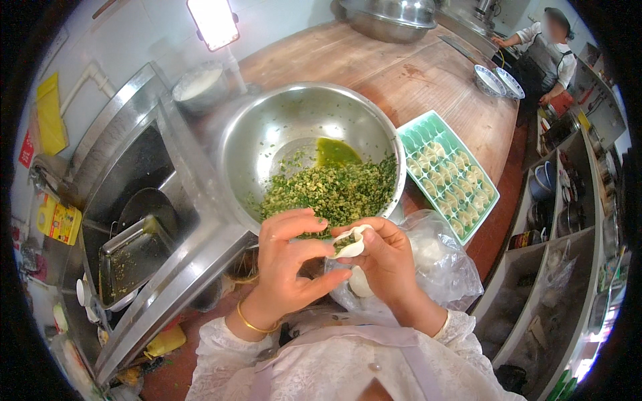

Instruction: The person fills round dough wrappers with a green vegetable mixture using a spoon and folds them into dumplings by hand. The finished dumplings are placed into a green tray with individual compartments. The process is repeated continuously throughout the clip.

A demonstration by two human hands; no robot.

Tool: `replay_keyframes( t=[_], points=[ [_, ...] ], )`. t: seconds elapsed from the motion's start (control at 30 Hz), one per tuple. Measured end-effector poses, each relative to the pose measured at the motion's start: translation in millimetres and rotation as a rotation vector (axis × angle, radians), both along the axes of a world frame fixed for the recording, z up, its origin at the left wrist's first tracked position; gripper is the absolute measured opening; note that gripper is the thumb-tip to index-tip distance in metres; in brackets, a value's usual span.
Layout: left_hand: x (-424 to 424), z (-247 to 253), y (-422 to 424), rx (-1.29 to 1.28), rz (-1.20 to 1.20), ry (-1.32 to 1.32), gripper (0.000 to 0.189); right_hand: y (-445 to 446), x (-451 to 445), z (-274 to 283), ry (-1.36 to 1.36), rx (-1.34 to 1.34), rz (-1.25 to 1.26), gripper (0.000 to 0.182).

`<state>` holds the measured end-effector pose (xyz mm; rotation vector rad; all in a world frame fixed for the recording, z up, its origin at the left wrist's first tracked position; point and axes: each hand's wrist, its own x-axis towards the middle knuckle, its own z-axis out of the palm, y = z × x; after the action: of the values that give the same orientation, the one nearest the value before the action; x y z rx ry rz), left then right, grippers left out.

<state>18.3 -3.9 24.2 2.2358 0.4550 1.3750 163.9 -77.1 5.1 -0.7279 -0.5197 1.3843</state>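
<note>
My right hand (388, 258) pinches a half-folded dumpling (353, 244), its pale wrapper cupped open with green filling showing inside. To its left, my left hand (291, 255) has its fingers spread, with one fingertip close to the wrapper's edge; whether it touches is unclear. Just beyond both hands sits a large stainless steel bowl (251, 120) holding chopped green and yellow filling (326, 188), with green liquid pooled beside it. Right of the bowl lies a green compartment tray (426, 125) with rows of pleated dumplings (459, 190). Below my right hand are pale dough wrappers (359, 282) by a clear plastic bag (436, 260).
At left, a steel sink (165, 150) holds a metal tray (130, 265). A lit phone (213, 22) stands on a holder behind a flour bowl (198, 87). The wooden table (361, 65) carries a lidded pot (388, 20), a knife (456, 48) and patterned bowls (489, 81). A person (546, 55) stands far right.
</note>
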Motion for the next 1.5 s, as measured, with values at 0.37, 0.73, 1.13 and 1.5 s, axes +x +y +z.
replay_keyframes(
  t=[0.37,0.73,1.13,1.5],
  points=[
    [0,0,0,-0.053,0.082,0.122,0.022,1,-2,-8,-0.032,0.015,-0.068,0.022],
    [1,-3,-3,-0.082,0.093,0.13,0.021,0,-3,-8,0.037,0.038,-0.129,0.021],
    [0,-6,-3,-0.451,-0.023,-0.007,0.014,0,-6,-13,-0.017,0.01,-0.174,0.017],
    [-4,-7,0,-0.319,-0.002,0.037,0.008,2,-9,-11,-0.054,0.037,-0.17,0.016]
  ],
)
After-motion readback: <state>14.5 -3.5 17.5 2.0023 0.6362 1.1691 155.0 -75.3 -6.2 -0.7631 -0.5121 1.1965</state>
